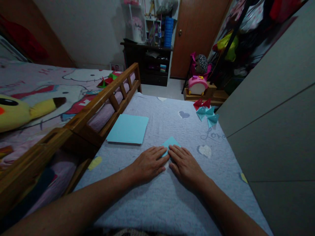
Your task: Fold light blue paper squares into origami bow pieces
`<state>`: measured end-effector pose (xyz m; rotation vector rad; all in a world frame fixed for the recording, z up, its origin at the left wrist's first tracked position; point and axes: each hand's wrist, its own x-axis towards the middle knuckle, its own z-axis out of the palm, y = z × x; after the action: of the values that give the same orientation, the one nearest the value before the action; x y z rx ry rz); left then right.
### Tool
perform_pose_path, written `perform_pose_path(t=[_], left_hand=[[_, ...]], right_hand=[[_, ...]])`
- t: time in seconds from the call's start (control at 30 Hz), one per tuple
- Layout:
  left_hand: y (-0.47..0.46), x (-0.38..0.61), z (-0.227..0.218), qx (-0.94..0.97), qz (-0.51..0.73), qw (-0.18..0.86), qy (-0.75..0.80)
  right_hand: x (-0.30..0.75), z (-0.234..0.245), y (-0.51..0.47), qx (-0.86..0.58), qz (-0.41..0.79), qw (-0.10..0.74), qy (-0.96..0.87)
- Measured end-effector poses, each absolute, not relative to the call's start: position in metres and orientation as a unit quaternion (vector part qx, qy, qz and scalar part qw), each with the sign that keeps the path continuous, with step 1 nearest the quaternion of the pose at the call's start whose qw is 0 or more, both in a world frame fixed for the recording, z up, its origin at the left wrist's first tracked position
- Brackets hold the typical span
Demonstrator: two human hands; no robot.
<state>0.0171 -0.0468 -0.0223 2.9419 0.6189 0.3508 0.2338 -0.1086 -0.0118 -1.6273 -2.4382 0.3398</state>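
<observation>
A folded piece of light-blue paper (171, 141) lies on the bed in front of me, its pointed top showing beyond my fingers. My left hand (149, 164) rests flat on its left side, fingers stretched out. Over its right side lies my right hand (184, 164), also flat with the fingers extended. Both hands cover the lower part of the paper, so its full shape is hidden. To the left is a stack of light-blue paper sheets (128, 129).
Folded blue paper pieces (208, 114) and red ones (201, 104) sit at the bed's far right corner. A wooden rail (103, 101) borders the left side, with another bed and a yellow plush toy (14, 113) beyond. A pale cabinet (275, 131) stands close on the right.
</observation>
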Motion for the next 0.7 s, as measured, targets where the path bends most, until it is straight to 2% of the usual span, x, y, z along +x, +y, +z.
perform_pose_path(t=[0.7], left_hand=[[-0.0476, 0.0161, -0.0227, 0.97, 0.137, 0.048, 0.197]], right_hand=[[0.2339, -0.0098, -0.1085, -0.545, 0.122, 0.109, -0.823]])
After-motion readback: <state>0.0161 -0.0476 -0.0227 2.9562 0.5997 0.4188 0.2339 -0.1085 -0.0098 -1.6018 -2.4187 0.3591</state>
